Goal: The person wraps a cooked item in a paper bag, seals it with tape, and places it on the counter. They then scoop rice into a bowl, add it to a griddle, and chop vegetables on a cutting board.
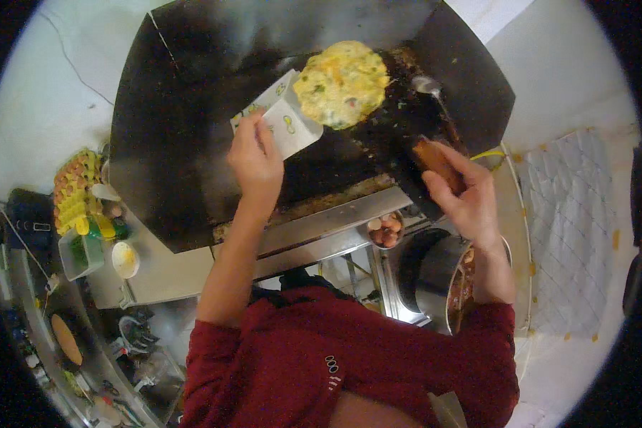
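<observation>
My left hand grips a folded, printed paper sleeve above the dark griddle. A round yellow egg pancake with green and orange bits lies against the sleeve's upper right edge; what supports it from below is hidden. My right hand is closed around a brown wooden handle at the griddle's right side. The far end of that tool cannot be made out against the dark surface. A metal ladle rests at the griddle's upper right, its handle running down toward my right hand.
Near the griddle's front edge stands a small bowl of eggs, beside a large metal pot. At left are egg trays, a clear container with green contents and a white bowl. Dark metal guards rise around the griddle.
</observation>
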`<action>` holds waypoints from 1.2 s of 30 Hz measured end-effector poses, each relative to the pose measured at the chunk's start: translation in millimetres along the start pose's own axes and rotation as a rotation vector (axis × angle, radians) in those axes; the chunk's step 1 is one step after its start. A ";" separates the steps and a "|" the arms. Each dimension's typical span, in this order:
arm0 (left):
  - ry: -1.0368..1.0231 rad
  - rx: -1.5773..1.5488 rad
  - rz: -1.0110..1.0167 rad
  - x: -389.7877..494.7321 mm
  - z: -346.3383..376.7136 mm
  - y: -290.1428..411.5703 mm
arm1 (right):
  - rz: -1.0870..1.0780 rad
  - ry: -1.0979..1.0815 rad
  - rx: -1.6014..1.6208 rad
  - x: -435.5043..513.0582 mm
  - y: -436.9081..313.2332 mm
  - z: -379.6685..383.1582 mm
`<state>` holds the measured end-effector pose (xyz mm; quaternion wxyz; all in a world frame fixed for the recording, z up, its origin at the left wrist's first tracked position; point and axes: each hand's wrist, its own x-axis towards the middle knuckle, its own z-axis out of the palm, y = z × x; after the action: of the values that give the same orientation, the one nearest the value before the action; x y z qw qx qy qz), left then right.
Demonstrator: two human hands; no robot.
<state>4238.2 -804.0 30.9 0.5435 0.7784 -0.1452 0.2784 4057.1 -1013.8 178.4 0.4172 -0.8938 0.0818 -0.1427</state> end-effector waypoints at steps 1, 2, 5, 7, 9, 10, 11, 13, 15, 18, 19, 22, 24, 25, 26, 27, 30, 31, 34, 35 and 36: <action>0.043 0.018 0.076 0.4 7.5 1.9 | -0.001 -0.011 -0.030 -1.6 -4.4 1.5; 0.001 0.030 0.050 -1.9 12.8 5.1 | -0.106 -0.008 -0.127 -0.6 -6.9 2.7; 0.148 -0.025 0.098 -0.4 27.0 5.7 | -0.237 -0.044 -0.320 4.8 -30.0 11.4; 0.140 -0.107 -0.016 -4.7 38.4 12.7 | -0.289 -0.033 -0.409 6.8 -39.7 13.5; 0.152 -0.213 -0.140 -9.1 50.7 26.5 | -0.336 -0.046 -0.528 8.2 -52.7 10.1; 0.159 -0.311 -0.202 -11.1 59.7 27.2 | -0.358 -0.062 -0.604 8.3 -63.0 5.5; 0.172 -0.344 -0.235 -11.2 65.7 30.0 | -0.378 -0.079 -0.680 9.0 -70.9 0.2; 0.188 -0.417 -0.309 -10.5 73.3 35.1 | -0.476 -0.077 -0.796 12.8 -82.4 -5.2; 0.188 -0.518 -0.333 -9.8 84.1 39.1 | -0.492 -0.090 -0.852 16.6 -93.9 -9.2; 0.194 -0.531 -0.371 -8.2 91.4 41.6 | -0.447 -0.128 -0.871 22.6 -106.5 -15.5; 0.189 -0.580 -0.404 -5.8 89.0 33.1 | -0.434 -0.052 -0.729 24.7 -104.4 -15.5; 0.147 -0.797 -0.518 -4.1 70.9 6.1 | -0.381 0.160 -0.394 34.7 -68.7 -23.4; 0.030 -1.045 -0.609 -13.7 53.6 0.6 | -0.224 0.165 -0.332 58.6 -15.4 -24.4; -0.024 -1.121 -0.630 -23.5 36.3 7.1 | -0.088 0.072 -0.303 75.7 16.8 -14.3; -0.096 -1.212 -0.664 -35.9 10.7 31.0 | 0.101 0.054 -0.147 87.2 54.6 1.4; -0.158 -1.301 -0.702 -47.6 -17.7 50.2 | 0.288 0.032 0.010 99.3 88.4 20.3; -0.234 -1.204 -1.078 -94.0 -126.4 53.1 | 0.182 0.117 -0.097 104.8 136.2 89.8; -0.240 -1.260 -1.159 -109.5 -165.2 44.3 | -0.195 0.310 -0.369 99.6 132.8 111.0; -0.068 -1.357 -1.169 -169.0 -276.3 22.3 | -0.541 0.128 -0.182 12.4 17.7 173.3; -0.002 -1.177 -1.232 -185.1 -315.1 21.7 | -0.410 -0.225 0.172 -31.5 -25.9 190.1; -0.041 -1.338 -1.142 -213.0 -353.7 1.5 | -0.278 -0.583 0.430 -81.6 -82.9 206.7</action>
<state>3969.0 -493.0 -4.1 0.9391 0.2552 0.1239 -0.1937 4049.1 -789.9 100.5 0.5772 -0.7917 -0.1940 0.0480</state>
